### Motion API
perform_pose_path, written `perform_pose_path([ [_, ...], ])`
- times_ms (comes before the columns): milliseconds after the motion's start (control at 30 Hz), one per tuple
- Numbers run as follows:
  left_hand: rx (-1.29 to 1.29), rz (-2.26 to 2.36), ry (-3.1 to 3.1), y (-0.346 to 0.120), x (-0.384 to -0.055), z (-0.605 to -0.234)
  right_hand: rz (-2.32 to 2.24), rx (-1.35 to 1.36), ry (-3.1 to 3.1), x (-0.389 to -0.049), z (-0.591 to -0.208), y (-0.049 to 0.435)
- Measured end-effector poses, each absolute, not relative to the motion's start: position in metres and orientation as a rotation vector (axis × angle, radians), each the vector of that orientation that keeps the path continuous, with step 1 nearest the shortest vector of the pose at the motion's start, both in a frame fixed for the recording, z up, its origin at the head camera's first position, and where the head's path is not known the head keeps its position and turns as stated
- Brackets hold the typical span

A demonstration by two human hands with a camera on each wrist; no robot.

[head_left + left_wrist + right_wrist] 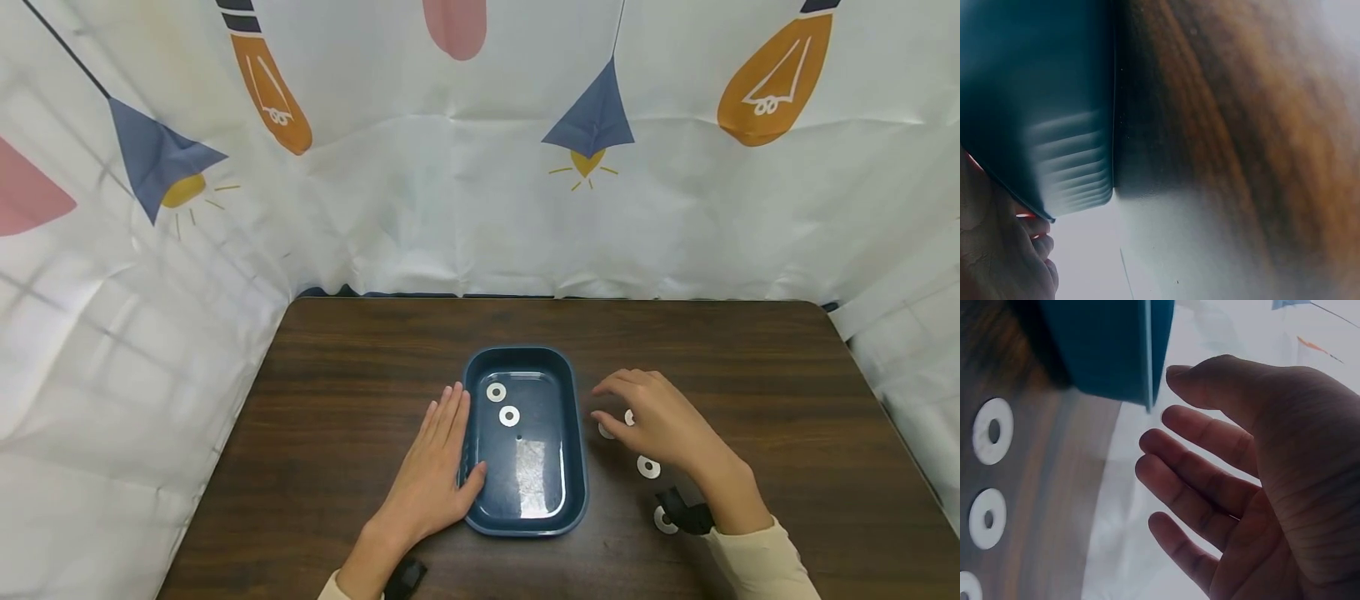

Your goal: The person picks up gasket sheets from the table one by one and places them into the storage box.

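Observation:
My left hand (433,479) lies with straight fingers along the left rim of a dark blue rectangular tray (551,525), its thumb over the near-left edge. Inside the tray, toward its far left, sit two flat white rings (502,417) like washers. To the right of the tray, my right hand (660,421) hovers over the table, thumb and fingers apart and nothing between them. Beneath and near it lie several more white washers (655,473), partly hidden by the hand and wrist strap. In the right wrist view the relaxed fingers (1179,497) appear beyond the tray's corner.
The dark wooden table (352,375) extends to both sides of the tray. Behind it hangs a white curtain (450,208) printed with lamps and bulbs, which also runs down the left side. Black straps (684,512) are worn at both wrists.

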State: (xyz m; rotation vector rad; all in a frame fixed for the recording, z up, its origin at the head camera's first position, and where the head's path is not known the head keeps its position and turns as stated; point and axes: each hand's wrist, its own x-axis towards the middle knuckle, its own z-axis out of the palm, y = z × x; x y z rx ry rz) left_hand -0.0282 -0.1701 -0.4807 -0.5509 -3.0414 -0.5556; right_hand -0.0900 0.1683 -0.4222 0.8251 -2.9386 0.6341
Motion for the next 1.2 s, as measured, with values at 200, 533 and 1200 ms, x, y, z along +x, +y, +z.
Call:
perform_pose_path([
  [200,-0.548,-0.553,-3.033,-0.170,-0.028,-0.481,0.658,0.788,-2.925,-0.078,-0.429,0.179],
  [533,-0.546,-0.550,-3.024,-0.170,-0.028,-0.482,0.599,0.749,-2.858,-0.052,-0.446,0.195],
  [1200,-0.566,-0.549,-3.008,-0.170,-0.027,-0.482,0.519,0.589,-2.796,0.011,-0.481,0.221],
])
